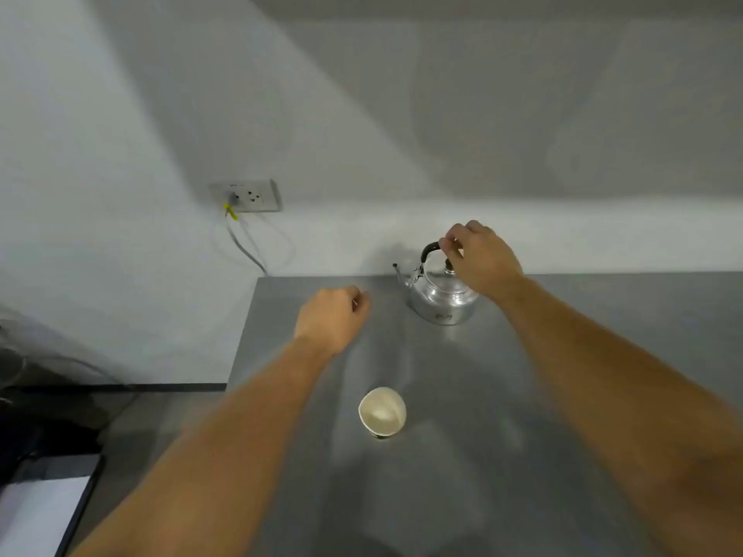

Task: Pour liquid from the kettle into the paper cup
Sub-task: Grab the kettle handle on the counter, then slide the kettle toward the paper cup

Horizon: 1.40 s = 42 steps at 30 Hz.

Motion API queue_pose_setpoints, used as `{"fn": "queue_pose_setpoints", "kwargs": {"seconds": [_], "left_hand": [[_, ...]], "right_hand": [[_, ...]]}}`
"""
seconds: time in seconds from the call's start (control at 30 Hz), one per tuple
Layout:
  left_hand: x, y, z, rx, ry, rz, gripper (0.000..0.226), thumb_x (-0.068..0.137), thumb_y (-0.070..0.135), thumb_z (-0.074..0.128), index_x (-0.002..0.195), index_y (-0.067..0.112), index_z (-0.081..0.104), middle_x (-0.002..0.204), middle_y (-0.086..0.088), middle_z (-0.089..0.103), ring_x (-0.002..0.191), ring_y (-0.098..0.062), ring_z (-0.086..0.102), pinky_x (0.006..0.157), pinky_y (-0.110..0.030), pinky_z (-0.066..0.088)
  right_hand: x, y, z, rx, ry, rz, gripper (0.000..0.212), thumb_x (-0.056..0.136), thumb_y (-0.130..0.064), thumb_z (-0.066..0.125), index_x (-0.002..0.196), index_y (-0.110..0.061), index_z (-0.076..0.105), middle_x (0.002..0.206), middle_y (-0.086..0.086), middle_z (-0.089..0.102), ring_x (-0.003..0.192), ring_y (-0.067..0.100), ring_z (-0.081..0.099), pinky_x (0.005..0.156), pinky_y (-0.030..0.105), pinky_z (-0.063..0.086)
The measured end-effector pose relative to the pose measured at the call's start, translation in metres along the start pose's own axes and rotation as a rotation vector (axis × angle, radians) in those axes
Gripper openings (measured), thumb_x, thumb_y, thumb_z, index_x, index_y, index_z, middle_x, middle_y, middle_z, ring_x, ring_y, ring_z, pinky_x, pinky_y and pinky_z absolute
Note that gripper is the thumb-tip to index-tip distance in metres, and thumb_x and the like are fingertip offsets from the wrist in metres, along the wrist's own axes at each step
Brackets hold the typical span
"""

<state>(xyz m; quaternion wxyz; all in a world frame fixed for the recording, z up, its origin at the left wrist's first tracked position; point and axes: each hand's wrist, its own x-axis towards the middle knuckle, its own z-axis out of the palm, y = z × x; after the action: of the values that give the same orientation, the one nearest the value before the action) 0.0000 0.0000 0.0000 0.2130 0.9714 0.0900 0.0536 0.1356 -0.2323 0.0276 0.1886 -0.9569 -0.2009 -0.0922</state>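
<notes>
A grey metal table (522,396) fills the near and right part of the scene, with its far edge against a pale wall (362,114).

The kettle (442,299) stands upright near the table's far edge, right of centre. It is shiny metal, with its spout (399,273) pointing left and a black handle (429,251) arched over the lid.

The right hand (480,261) reaches in from the near right, forearm stretched long across the table, and sits over the top of the kettle. Its fingers (452,245) are curled down at the handle's top, thumb and forefinger pinched close together there. They appear to touch the handle, though a firm hold cannot be told from this angle. The kettle's base rests on the table.

The left hand (331,315) comes in from the near left, forearm angled toward the far right. It is loosely closed into a fist with nothing in it, knuckles up, hovering low over the table left of the kettle and apart from it.

The cup (382,412) stands upright on the table, nearer than both hands and roughly between the two forearms, well apart from the kettle. Its inside looks white and dry.

On the wall at far left is a socket (246,196) with a cable (245,243) hanging down.
</notes>
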Motion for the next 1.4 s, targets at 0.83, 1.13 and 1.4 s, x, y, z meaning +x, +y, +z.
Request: {"fn": "queue_pose_setpoints", "kwargs": {"seconds": [0.83, 1.13, 1.4], "left_hand": [[0.001, -0.037, 0.047, -0.019, -0.087, -0.185, 0.044, 0.096, 0.053, 0.044, 0.059, 0.029, 0.044, 0.056, 0.003, 0.051, 0.064, -0.031, 0.053, 0.06, -0.032, 0.041], [-0.044, -0.048, 0.054, -0.03, -0.193, -0.224, 0.03, 0.097, 0.044, 0.051, 0.103, 0.022, 0.07, 0.087, -0.007, 0.074, 0.085, -0.033, 0.068, 0.073, -0.037, 0.055], [-0.107, -0.071, 0.07, -0.268, -0.28, -0.299, 0.033, 0.091, 0.016, 0.068, 0.124, 0.017, 0.066, 0.11, 0.001, 0.073, 0.107, -0.019, 0.07, 0.093, -0.024, 0.049]], "right_hand": [[0.047, 0.043, 0.041, 0.124, -0.225, 0.258, 0.072, 0.076, -0.08, 0.051, 0.059, -0.011, 0.059, 0.053, 0.005, 0.064, 0.056, 0.021, 0.061, 0.046, 0.03, 0.038], [0.004, 0.022, 0.008, 0.012, -0.1, 0.169, 0.07, 0.076, -0.081, 0.052, 0.054, -0.015, 0.057, 0.045, 0.0, 0.055, 0.048, 0.013, 0.052, 0.044, 0.027, 0.028], [-0.066, -0.014, -0.045, 0.03, -0.099, 0.096, 0.066, 0.077, -0.077, 0.056, 0.056, -0.015, 0.061, 0.052, 0.003, 0.064, 0.056, 0.022, 0.06, 0.053, 0.034, 0.047]]}}
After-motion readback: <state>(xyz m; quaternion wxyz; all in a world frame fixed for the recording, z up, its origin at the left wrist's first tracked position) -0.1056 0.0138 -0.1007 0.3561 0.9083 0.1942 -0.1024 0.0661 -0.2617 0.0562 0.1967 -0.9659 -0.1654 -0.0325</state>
